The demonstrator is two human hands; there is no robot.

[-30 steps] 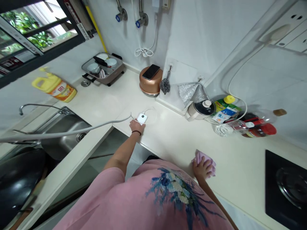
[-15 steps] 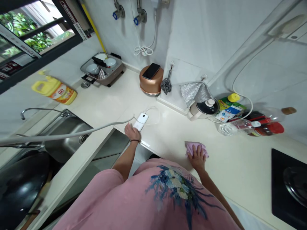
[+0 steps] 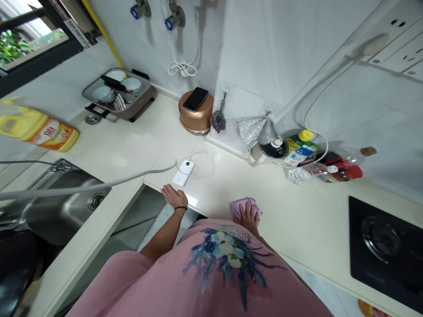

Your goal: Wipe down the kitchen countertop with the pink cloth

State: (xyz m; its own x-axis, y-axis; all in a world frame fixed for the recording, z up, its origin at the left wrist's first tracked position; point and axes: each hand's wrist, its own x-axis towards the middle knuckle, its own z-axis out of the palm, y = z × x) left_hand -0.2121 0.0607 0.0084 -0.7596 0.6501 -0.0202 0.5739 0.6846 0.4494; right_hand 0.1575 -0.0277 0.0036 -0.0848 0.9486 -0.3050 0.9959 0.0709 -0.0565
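Watching the feed remotely, I took the white power bank [image 3: 181,177] as my landmark. The pink cloth [image 3: 235,208] lay on the worktop [image 3: 297,220] to its right and slightly nearer the body. My right grip [image 3: 247,212] was spread flat over the cloth, pressing rather than clutching. My left grip [image 3: 174,196] was unfurled, holding nothing, just beside the power bank's near end; I couldn't tell whether they touched. I judged the cloth light, limp and unbreakable, best held under a flat palm or pinched by a fold. Beyond the power bank to the left, the electric pan [image 3: 137,108] held pale bowls [image 3: 103,93]; beyond it to the right, the lidded pot [image 3: 259,155] hid whatever was inside.
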